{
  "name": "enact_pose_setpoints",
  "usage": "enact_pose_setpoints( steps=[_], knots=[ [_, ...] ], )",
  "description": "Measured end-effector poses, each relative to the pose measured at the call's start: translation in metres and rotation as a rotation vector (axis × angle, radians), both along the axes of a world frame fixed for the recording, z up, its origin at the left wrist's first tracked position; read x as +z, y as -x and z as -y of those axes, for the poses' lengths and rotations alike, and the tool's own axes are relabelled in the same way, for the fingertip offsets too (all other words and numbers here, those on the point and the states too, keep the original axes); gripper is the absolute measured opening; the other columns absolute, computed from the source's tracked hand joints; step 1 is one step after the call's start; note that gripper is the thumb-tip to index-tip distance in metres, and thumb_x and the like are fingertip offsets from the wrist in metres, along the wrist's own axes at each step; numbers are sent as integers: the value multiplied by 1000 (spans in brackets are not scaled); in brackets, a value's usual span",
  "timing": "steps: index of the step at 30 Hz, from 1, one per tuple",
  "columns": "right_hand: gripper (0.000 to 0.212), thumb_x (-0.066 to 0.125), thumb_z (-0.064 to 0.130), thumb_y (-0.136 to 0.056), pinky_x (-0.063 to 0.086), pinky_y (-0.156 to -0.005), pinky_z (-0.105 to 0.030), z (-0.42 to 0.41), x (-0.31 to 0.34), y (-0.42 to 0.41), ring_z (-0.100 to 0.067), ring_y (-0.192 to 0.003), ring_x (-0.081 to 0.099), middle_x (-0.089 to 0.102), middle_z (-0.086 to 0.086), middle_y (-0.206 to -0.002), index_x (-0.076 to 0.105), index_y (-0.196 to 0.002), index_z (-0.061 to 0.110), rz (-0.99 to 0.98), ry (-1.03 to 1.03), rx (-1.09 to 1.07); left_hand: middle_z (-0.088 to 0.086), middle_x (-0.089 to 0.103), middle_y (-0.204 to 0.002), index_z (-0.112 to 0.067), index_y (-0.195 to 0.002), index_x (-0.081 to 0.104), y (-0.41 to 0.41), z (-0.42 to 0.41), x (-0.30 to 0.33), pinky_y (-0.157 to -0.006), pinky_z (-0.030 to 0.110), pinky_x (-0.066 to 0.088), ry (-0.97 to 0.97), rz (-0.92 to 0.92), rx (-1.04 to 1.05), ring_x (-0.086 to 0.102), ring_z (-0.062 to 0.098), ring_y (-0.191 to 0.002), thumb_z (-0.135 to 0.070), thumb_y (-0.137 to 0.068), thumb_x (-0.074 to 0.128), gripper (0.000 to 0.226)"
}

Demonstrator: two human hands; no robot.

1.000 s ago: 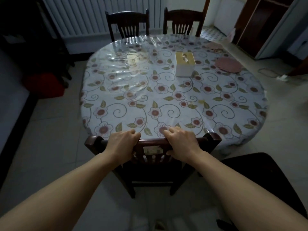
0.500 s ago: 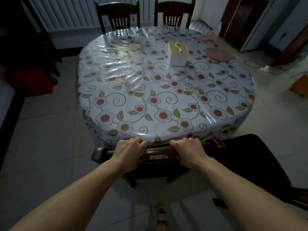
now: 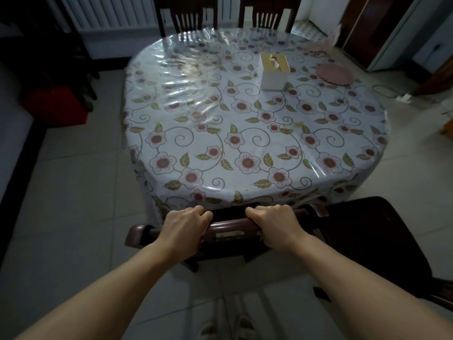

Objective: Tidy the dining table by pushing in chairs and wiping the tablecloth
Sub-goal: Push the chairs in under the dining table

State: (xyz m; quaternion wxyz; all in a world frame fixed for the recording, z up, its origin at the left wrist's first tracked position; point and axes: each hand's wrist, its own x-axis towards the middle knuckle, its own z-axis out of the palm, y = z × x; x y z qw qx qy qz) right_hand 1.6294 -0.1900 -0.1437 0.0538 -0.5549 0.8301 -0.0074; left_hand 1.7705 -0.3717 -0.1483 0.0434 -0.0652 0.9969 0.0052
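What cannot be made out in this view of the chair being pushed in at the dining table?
- Near chair seat, head view: hidden under the tablecloth overhang.
- Fingers of left hand and right hand: curled out of sight over the top rail.
- Far chairs: tops cut off by the upper edge.

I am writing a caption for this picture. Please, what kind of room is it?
Most likely a home dining room: a round table under a flowered tablecloth, wooden dining chairs around it, a tissue box on top and a radiator on the far wall.
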Motion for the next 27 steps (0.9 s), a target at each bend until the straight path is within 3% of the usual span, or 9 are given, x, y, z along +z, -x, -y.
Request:
enact_pose_setpoints(
  steps=[3, 7, 13, 20, 27],
  knots=[
    [30, 60, 16, -75, 32, -60, -30, 13, 2, -3, -30, -86, 65, 66, 1, -95, 52, -104, 21, -3, 0, 36, -1, 59, -88, -22, -94, 54, -7, 7, 2, -52, 29, 37, 15, -37, 46, 63, 22, -80, -27, -69, 65, 28],
    [34, 61, 14, -76, 34, -62, -29, 33, 8, 7, -27, -86, 65, 68, -1, -97, 53, -108, 21, -31, 49, 35, -1, 60, -69, -19, -77, 58, 2, 20, 15, -43, 24, 32, 79, -90, 65, 62, 22, -58, -24, -48, 82, 37],
    [30, 58, 8, -79, 36, -61, -28, 42, 1, 4, -25, -84, 64, 67, -2, -97, 53, -107, 18, -14, 52, -11, -1, 57, -61, -19, -73, 58, 11, 34, 12, -40, 21, 30, 109, -134, 33, 59, 22, -49, -22, -34, 87, 48],
    [27, 58, 11, -79, 36, -62, -31, 59, -2, 31, -29, -84, 64, 66, -2, -95, 50, -104, 17, -9, 58, -55, 0, 58, -66, -18, -71, 54, 42, 54, 3, -46, 25, 32, 93, -174, 74, 59, 23, -56, -19, -49, 80, 34],
    [22, 62, 14, -78, 33, -62, -28, 42, 4, 75, -23, -82, 64, 66, 1, -89, 54, -98, 19, -91, 64, -77, -3, 56, -87, -22, -89, 50, 80, 32, -8, -57, 29, 31, -13, -157, 103, 57, 20, -81, -21, -70, 65, 24]
  ],
)
